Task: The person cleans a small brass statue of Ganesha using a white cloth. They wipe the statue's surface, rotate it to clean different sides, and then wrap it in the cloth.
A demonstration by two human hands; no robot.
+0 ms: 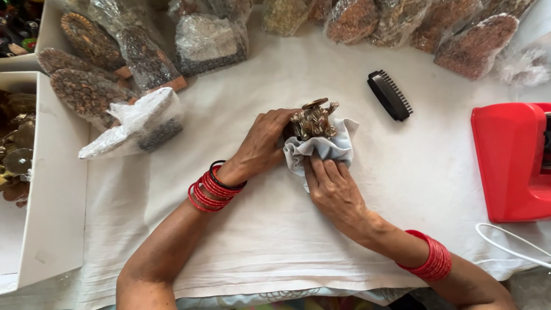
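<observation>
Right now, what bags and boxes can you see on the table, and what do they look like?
Clear plastic bags: a row along the far edge, holding brown and golden pieces.
Clear bag of dark pieces: far middle, lumpy.
White plastic bag: left of the left hand, crumpled, lying down.
White box: left edge, open, brass items inside.
Red machine: right edge, boxy; no screen or label shows.

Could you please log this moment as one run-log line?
left hand: holds small brass figurine | right hand: presses white cloth under it | black brush: idle
</observation>
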